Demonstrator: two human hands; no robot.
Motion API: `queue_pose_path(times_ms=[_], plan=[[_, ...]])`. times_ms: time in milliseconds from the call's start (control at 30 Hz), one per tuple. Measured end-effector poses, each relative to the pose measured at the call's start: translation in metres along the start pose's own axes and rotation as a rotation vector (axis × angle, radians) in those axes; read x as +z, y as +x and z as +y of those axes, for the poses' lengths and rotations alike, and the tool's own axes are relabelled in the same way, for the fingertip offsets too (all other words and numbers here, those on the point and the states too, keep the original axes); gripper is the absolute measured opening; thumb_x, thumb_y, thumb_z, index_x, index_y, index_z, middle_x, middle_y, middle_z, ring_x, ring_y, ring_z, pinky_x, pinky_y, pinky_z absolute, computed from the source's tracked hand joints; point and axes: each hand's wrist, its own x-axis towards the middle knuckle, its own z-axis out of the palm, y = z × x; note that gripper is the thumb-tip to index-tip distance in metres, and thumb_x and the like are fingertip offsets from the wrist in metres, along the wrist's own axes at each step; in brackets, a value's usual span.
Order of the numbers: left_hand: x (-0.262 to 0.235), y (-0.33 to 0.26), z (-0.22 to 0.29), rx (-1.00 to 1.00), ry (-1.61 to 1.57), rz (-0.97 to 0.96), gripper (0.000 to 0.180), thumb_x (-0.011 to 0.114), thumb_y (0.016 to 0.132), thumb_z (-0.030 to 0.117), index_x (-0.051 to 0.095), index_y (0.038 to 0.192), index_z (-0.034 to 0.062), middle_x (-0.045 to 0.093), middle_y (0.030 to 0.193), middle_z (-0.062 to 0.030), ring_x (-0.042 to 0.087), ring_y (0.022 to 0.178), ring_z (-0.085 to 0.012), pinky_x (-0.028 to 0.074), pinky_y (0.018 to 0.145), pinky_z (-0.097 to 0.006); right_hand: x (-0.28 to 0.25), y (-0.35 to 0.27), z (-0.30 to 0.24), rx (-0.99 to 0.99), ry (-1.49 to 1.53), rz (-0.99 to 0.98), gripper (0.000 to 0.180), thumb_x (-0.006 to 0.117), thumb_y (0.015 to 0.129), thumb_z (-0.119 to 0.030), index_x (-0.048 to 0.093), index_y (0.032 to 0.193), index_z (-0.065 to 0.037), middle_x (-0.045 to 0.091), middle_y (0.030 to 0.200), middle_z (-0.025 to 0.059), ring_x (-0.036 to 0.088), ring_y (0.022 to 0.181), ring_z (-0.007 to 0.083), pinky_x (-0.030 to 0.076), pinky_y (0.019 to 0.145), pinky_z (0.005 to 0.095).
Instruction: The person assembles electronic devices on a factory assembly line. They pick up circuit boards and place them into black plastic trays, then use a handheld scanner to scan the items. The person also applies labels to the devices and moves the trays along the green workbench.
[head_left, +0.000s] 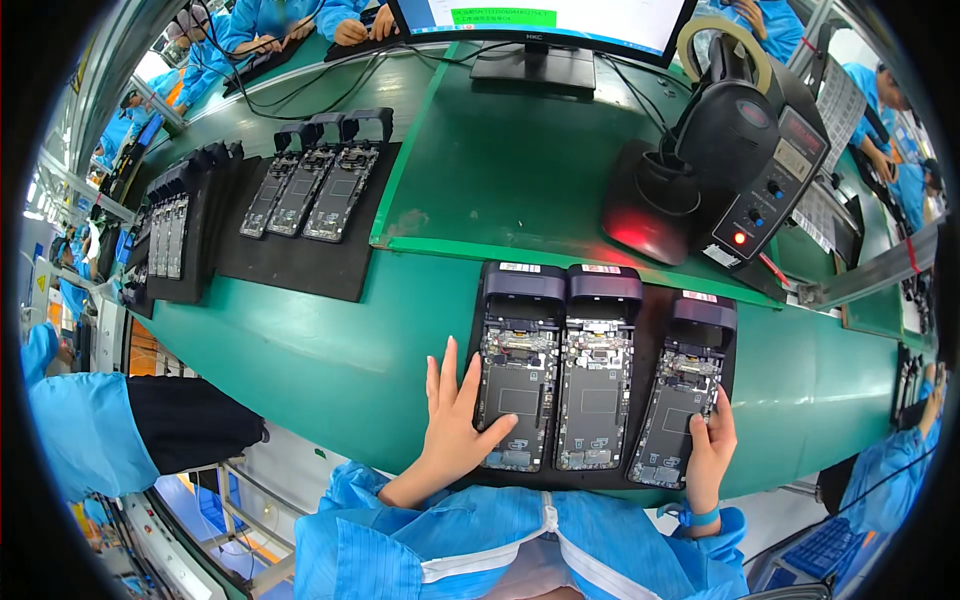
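Observation:
Three handheld electronic units with bare circuit boards and dark raised frames at their top ends lie face up on a black mat (650, 325) in front of me. My left hand (452, 430) is beside the left unit (521, 380), fingers spread along its left edge and thumb over its lower part. The middle unit (592, 390) lies close against the left one, with neither hand on it. At the right unit (676, 385), slightly tilted, my right hand (711, 450) has its thumb on the face and fingers around the right edge. Its underside is hidden.
Three similar units (335, 195) lie on a black mat at the far left, near stacked mats with more units (168, 235). Beyond the green strip stand a monitor (535, 65), a barcode scanner (725, 130) in its stand, and a control box (775, 190) with a lit red lamp.

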Motion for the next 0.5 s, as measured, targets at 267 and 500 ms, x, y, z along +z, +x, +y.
queue_pose_path(times_ms=[267, 500], plan=[[0.000, 0.010, 0.002, 0.096, 0.111, -0.125, 0.092, 0.068, 0.064, 0.047, 0.025, 0.132, 0.0035, 0.003, 0.138, -0.0272, 0.003, 0.124, -0.0520, 0.006, 0.097, -0.059, -0.016, 0.020, -0.009, 0.136, -0.224, -0.206, 0.043, 0.053, 0.081, -0.003, 0.039, 0.120, 0.003, 0.060, 0.075, 0.0058, 0.053, 0.065, 0.0068, 0.040, 0.058, 0.0185], [-0.001, 0.013, 0.003, 0.101, 0.106, -0.129, 0.090, 0.068, 0.063, 0.048, 0.029, 0.131, 0.0036, 0.005, 0.137, -0.0283, 0.007, 0.123, -0.0514, 0.007, 0.097, -0.059, -0.029, 0.046, -0.003, 0.263, -0.196, -0.250, 0.018, 0.053, 0.082, -0.007, 0.041, 0.095, -0.003, 0.048, 0.055, -0.0007, 0.041, 0.039, 0.0047, 0.032, 0.034, 0.0175]])
